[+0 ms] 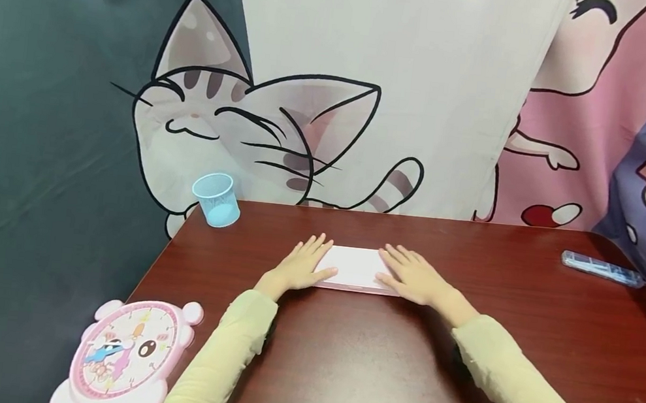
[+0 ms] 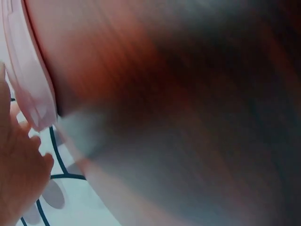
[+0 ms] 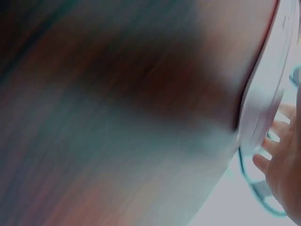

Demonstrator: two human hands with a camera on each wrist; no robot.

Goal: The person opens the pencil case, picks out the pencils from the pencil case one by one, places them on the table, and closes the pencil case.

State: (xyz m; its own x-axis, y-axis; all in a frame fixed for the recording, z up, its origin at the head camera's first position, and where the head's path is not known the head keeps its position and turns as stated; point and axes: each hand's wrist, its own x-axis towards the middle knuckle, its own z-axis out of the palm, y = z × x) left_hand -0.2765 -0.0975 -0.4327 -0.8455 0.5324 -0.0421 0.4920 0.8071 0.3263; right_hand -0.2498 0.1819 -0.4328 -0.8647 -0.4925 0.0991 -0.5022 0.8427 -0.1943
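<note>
A flat white box-like object (image 1: pixel 355 267) with a pink front edge lies on the table in the head view. On its left end rests my left hand (image 1: pixel 300 266), fingers straight and spread. My right hand (image 1: pixel 414 277) lies likewise on the right end, its fingers extended. In the left wrist view the pink side (image 2: pixel 33 70) of the object shows at the upper left, beside the left hand (image 2: pixel 21 174). The right wrist view shows the same pale pink side (image 3: pixel 263 89) at the right, with the right hand (image 3: pixel 284 165) by it.
A light blue cup (image 1: pixel 217 200) stands at the table's back left corner. The pink clock (image 1: pixel 126 355) is at the front left. A translucent blue case (image 1: pixel 602 268) lies at the back right of the brown table (image 1: pixel 340 374). Cartoon-printed cloths hang behind.
</note>
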